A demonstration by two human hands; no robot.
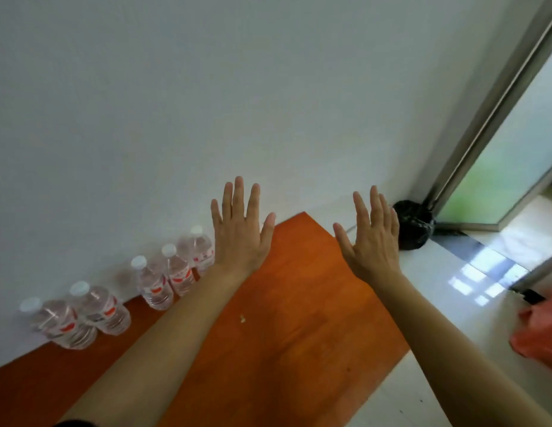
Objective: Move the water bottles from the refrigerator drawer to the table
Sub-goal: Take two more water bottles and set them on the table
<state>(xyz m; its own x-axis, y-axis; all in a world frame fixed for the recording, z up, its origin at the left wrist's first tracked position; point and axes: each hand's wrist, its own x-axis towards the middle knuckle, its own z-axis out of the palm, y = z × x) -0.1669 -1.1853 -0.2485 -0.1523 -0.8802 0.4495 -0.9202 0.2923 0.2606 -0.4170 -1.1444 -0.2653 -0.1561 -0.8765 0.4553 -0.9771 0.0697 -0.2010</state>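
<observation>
Several clear water bottles [151,285] with white caps and red labels stand in a row along the back edge of the orange table [299,318], against the white wall. My left hand [241,232] is raised over the table with fingers spread, empty, just right of the farthest bottle [201,251]. My right hand [371,238] is held up beside it, also spread and empty, over the table's right edge. The refrigerator drawer is out of view.
A black bag [413,226] sits on the floor in the corner beyond the table. A glass door with a metal frame [496,124] stands at the right. An orange plastic bag [539,331] lies on the pale floor at the right edge.
</observation>
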